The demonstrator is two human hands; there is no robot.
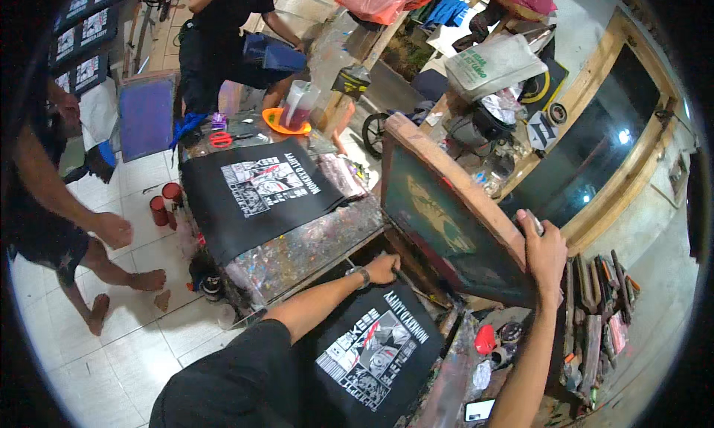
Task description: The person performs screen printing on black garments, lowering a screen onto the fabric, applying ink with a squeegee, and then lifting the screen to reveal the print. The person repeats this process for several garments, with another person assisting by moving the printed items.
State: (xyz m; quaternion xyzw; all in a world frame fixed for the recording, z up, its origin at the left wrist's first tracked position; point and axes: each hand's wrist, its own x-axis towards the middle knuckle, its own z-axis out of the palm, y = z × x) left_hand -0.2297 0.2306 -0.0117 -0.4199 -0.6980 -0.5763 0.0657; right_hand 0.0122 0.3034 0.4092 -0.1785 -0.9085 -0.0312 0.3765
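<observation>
My right hand (544, 258) is closed round the near corner of a wooden-framed printing screen (446, 227), which stands tilted up with a yellowish stencil area on its mesh. My left hand (382, 269), with a watch on the wrist, is closed at the far edge of a black fabric panel (424, 357). White, grey and red graphics are printed on that panel, which lies flat below the raised screen. Beyond my left arm, a similar printed black panel (245, 238) rests on the paint-spattered table (297, 261).
Red-handled scissors (221, 139) and an orange plate (272, 121) with a plastic jug (299, 104) sit at the table's far end. A barefoot person (44, 175) stands at left; another person (227, 45) is beyond the table. Squeegees (593, 320) lean at right, near a phone (480, 410).
</observation>
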